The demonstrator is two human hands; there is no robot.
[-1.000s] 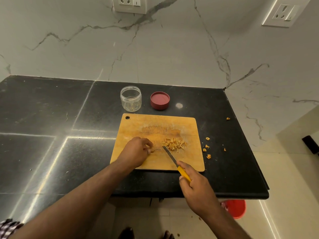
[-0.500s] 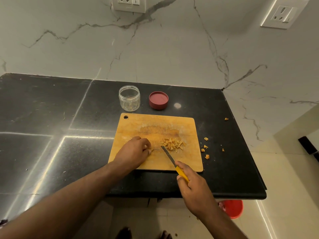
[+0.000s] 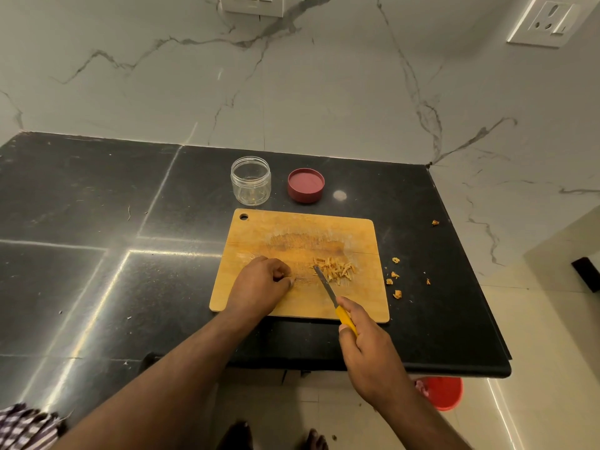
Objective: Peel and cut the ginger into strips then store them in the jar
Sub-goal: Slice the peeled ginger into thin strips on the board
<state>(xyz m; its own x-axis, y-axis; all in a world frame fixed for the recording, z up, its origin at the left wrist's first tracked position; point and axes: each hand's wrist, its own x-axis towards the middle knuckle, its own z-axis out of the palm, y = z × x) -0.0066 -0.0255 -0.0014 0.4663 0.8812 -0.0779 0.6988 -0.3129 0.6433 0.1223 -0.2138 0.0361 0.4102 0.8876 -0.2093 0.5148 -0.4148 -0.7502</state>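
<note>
The ginger strips [image 3: 336, 271] lie in a small loose heap on the right half of the wooden cutting board [image 3: 259, 228]. The knife [image 3: 328, 289] points its tip into the heap's left edge; the right hand [image 3: 367, 345] is wrapped round its yellow handle. The left hand [image 3: 263, 284] rests on the board just left of the blade, fingers curled; whether it pinches a last bit of ginger I cannot tell. With those fingertips so near the edge, a hurried stroke could nick them, or a sweep could flick strips off onto the black counter [image 3: 97, 206], among the peel scraps [image 3: 394, 276]. Behind the board the clear jar [image 3: 250, 180] stands open and looks almost empty, its red lid [image 3: 306, 185] just beside it
</note>
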